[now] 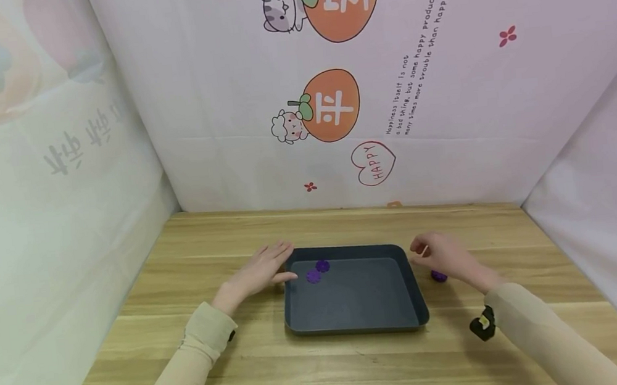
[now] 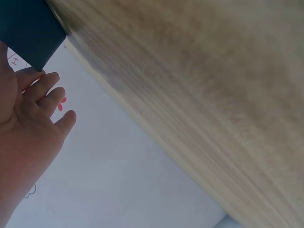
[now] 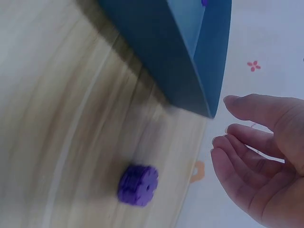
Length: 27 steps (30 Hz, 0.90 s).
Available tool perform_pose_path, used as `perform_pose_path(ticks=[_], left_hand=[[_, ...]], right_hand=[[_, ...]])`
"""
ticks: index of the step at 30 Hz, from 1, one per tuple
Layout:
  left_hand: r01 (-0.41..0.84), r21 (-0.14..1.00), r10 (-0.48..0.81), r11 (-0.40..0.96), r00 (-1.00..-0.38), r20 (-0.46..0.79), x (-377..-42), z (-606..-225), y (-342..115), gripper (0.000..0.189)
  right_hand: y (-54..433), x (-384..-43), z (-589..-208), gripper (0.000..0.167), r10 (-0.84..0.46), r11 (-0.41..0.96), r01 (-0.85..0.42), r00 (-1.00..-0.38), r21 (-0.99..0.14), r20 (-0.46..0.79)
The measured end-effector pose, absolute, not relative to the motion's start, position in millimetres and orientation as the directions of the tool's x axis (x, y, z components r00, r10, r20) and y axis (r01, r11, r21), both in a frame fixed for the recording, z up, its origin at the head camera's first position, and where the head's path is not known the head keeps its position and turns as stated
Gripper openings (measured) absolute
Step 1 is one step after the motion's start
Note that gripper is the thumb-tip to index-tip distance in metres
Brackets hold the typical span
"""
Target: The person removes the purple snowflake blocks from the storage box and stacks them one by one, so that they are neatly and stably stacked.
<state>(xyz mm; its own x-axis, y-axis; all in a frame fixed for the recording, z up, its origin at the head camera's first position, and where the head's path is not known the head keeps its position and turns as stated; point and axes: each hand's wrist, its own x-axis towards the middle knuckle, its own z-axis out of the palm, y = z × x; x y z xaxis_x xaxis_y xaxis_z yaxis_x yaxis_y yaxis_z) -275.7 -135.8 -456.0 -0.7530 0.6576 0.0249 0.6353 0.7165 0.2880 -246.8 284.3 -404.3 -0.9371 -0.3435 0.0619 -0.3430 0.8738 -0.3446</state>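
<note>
A dark grey rectangular tray lies on the wooden table. Inside it, near the far left corner, are two flat purple discs with scalloped edges, one lighter and one darker. My left hand is at the tray's left rim, fingers extended toward the far corner and thumb over the edge. Just outside the right rim hovers my right hand, fingers loosely bent with nothing between them. Below that hand, a short stack of purple scalloped discs stands on the table, partly hidden by the hand in the head view.
The wooden table runs back to a white printed cloth hanging behind it. More white cloth hangs along the left and right sides. A dark wrist device sits at the right sleeve.
</note>
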Motion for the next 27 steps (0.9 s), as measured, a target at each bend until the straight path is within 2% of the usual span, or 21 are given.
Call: perform_pose_path(ticks=[27], left_hand=[[0.638, 0.235, 0.654, 0.733, -0.757, 0.016, -277, -456, -137, 0.078]], right_hand=[[217, -265, -416, 0.023, -0.469, 0.809, -0.471, -0.878, -0.353, 0.096]])
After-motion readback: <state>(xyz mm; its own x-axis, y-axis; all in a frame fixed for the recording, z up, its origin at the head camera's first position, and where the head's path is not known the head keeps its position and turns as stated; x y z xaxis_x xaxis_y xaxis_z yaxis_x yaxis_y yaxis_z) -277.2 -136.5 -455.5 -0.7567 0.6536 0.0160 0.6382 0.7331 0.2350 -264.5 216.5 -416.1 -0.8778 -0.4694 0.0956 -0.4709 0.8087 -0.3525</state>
